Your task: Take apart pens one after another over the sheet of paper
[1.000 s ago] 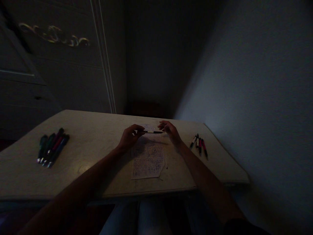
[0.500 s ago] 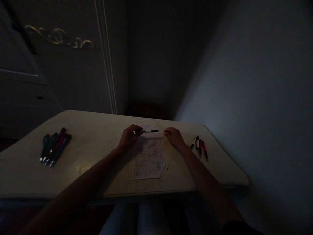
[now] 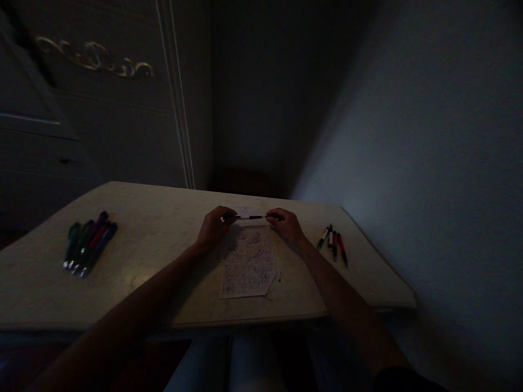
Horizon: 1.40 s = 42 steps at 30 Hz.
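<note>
A pen (image 3: 249, 218) with a pale barrel and a dark front part lies level in the air above the paper, its tip pointing right. The fingers of my left hand (image 3: 215, 224) are closed around its rear end. My right hand (image 3: 285, 223) is pinched at the pen's tip; a small dark piece shows in its fingers, too dim to name. Under both hands is a sheet of paper (image 3: 249, 264) covered in dense scribbled writing, with another paper edge behind it.
Several coloured pens (image 3: 90, 242) lie bunched on the table (image 3: 163, 218) at left. Several white, black and red pens (image 3: 335, 245) lie at right. A wall (image 3: 429, 163) rises along the right side, and a cabinet with an ornate handle (image 3: 96, 57) stands behind left.
My right hand has moved left, closing the gap to the pen's tip. My left hand still holds the pen in nearly the same place.
</note>
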{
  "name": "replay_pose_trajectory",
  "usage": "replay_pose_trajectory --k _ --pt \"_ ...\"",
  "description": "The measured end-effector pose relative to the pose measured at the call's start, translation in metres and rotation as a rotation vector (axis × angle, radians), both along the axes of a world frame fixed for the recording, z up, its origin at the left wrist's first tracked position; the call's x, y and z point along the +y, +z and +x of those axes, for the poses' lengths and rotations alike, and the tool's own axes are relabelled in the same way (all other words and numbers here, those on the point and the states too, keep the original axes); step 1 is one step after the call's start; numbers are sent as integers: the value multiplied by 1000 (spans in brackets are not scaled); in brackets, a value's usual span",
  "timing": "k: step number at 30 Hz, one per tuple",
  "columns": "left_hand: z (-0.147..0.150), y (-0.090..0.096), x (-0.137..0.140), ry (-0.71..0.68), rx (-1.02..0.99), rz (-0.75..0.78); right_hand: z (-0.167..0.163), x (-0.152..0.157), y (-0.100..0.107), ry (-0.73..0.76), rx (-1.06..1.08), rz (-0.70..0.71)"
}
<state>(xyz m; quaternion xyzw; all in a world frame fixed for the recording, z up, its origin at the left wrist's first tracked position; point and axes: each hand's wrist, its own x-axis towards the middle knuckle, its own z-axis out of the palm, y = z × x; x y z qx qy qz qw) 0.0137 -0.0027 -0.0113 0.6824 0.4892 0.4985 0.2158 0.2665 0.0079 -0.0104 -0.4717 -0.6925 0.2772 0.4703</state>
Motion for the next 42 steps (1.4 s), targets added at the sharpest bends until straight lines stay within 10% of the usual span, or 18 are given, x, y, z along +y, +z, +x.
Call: replay_pose_trajectory --k 42 --pt "2 13 -8 -52 -62 -108 -2 4 -6 74 178 -158"
